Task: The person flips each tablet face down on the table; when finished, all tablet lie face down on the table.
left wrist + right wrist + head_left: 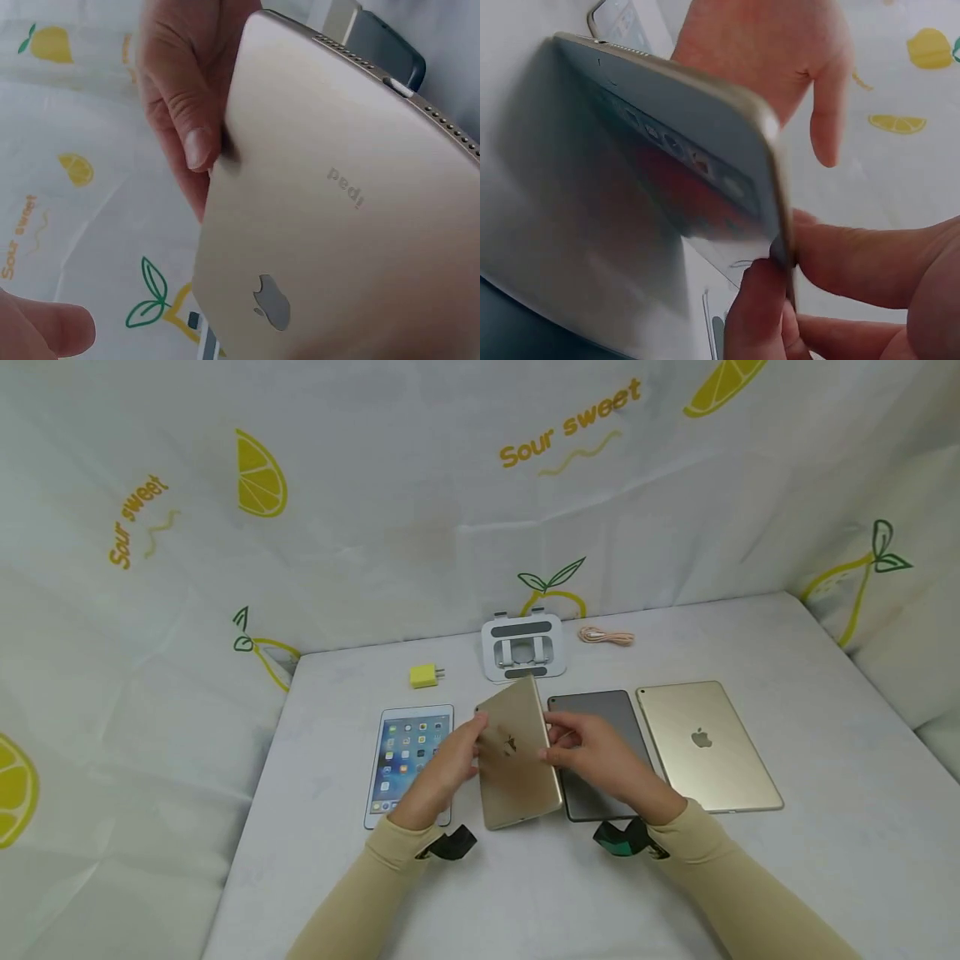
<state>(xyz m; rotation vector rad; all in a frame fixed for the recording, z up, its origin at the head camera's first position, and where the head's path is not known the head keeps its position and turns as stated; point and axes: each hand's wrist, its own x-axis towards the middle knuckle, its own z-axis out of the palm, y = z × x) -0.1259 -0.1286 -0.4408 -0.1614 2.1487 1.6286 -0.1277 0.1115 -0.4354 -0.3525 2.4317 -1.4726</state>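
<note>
At mid-frame, my right hand [602, 762] pinches a flat gold metal tablet [517, 781] by one edge, presumably steadying its tilt; my left hand [445, 766] is loose alongside.

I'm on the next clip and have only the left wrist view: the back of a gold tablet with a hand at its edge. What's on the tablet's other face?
Observer: The right wrist view shows it: the screen of the held tablet displays a row of app icons.
Operator: My frame misses most of the table. What lies to the person's left of that tablet?
Observer: In the head view, a white tablet lies there, screen up, partly covered by the left hand and its wrist.
Operator: Anything just beyond that one, away from the person?
Observer: Yes, a yellow charger plug, its prongs pointing to the person's right.
</note>
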